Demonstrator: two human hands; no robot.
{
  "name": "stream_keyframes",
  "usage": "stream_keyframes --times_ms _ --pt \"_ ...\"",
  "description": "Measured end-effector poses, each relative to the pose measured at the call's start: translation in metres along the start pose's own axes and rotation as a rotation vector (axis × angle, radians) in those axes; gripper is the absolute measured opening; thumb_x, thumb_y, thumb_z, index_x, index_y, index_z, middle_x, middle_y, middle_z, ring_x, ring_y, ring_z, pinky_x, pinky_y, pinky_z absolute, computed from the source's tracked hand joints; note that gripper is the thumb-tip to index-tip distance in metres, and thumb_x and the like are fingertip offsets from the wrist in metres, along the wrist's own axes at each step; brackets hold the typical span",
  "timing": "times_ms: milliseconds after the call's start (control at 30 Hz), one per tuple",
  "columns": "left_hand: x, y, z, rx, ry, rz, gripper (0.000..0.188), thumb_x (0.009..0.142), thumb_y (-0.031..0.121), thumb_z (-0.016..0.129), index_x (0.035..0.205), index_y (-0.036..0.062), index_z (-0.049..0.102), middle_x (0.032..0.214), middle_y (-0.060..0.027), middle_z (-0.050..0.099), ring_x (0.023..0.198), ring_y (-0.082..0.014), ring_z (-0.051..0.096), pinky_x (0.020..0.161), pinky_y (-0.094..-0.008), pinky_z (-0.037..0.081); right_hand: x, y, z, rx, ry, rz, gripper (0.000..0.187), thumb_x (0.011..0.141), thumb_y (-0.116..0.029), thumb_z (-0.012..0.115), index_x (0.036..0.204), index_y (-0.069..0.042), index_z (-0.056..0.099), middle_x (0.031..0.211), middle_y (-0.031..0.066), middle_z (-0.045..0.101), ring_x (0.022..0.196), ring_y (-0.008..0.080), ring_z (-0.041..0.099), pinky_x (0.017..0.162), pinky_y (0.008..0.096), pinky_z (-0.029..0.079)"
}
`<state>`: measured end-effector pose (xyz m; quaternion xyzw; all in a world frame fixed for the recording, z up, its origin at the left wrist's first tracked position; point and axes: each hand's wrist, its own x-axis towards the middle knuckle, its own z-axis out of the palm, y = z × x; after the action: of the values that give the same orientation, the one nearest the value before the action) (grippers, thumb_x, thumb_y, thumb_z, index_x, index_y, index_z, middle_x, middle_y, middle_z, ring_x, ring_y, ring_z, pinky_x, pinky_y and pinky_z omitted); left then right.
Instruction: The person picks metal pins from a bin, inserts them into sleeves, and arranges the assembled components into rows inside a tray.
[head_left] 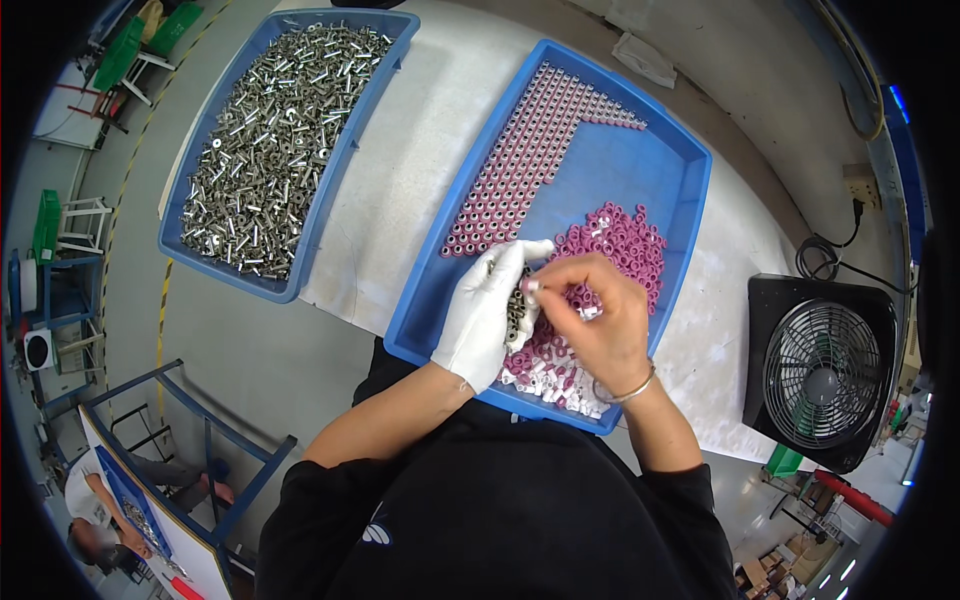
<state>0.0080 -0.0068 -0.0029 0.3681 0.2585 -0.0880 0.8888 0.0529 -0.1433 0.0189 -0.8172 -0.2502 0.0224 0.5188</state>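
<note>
My left hand [476, 316], in a white glove, is cupped around several small flanged metal sleeves [515, 318]. Bare and with a bracelet at its wrist, my right hand [606, 322] pinches a small pink-and-white ring [530, 286] against the end of the sleeves. Both hands are over the near part of a blue tray [690, 225]. Inside it, loose pink rings [625, 245] lie in a heap beyond my right hand, and white pieces [555, 385] mix with pink ones below. Assembled pink-and-metal pieces [510, 180] stand in close rows along the left side.
A second blue tray [330, 195], heaped with loose metal sleeves [280, 140], stands to the left on the pale table [425, 150]. At the right is a black fan [822, 375] with its cable. Another person [105, 520] sits at a table at lower left.
</note>
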Motion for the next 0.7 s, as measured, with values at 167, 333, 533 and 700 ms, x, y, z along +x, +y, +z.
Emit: stream_keyframes --times_ms 167,333,533,700 --pt "-0.002 0.006 -0.014 -0.227 -0.065 -0.023 0.033 0.109 0.028 0.043 0.124 0.006 0.063 0.081 -0.0013 0.061 0.053 -0.0037 0.048 0.042 -0.0172 0.033 0.048 0.025 -0.009 -0.261 0.09 0.002 0.005 0.08 0.0 0.074 0.084 -0.001 0.072 0.078 0.006 0.07 0.062 0.0149 0.056 0.06 0.0263 0.048" --pt "0.0 0.005 -0.01 -0.226 -0.077 -0.012 0.037 0.11 0.028 0.04 0.124 0.0025 0.063 0.081 -0.0039 0.062 0.056 -0.0068 0.053 0.044 -0.0191 0.035 0.071 0.066 -0.01 -0.414 -0.027 0.1 0.004 0.081 -0.001 0.072 0.085 0.0 0.071 0.076 0.0076 0.069 0.061 0.019 0.059 0.06 0.0294 0.049" --pt "0.001 0.006 -0.014 -0.307 -0.121 -0.027 0.036 0.109 0.027 0.041 0.122 0.0013 0.063 0.083 -0.0053 0.063 0.055 -0.008 0.053 0.042 -0.0193 0.034 0.081 0.08 0.002 -0.426 -0.057 0.002 0.007 0.08 -0.003 0.072 0.087 -0.001 0.071 0.076 0.0082 0.069 0.063 0.0225 0.062 0.06 0.0326 0.049" --pt "0.0 0.012 -0.014 -0.335 -0.185 -0.062 0.034 0.109 0.028 0.043 0.119 0.0033 0.063 0.084 -0.0052 0.064 0.056 -0.0066 0.054 0.042 -0.0179 0.037 0.075 0.064 -0.009 -0.439 -0.044 0.042 0.008 0.08 -0.003 0.072 0.087 -0.003 0.07 0.075 0.0078 0.069 0.064 0.0239 0.063 0.062 0.0342 0.05"
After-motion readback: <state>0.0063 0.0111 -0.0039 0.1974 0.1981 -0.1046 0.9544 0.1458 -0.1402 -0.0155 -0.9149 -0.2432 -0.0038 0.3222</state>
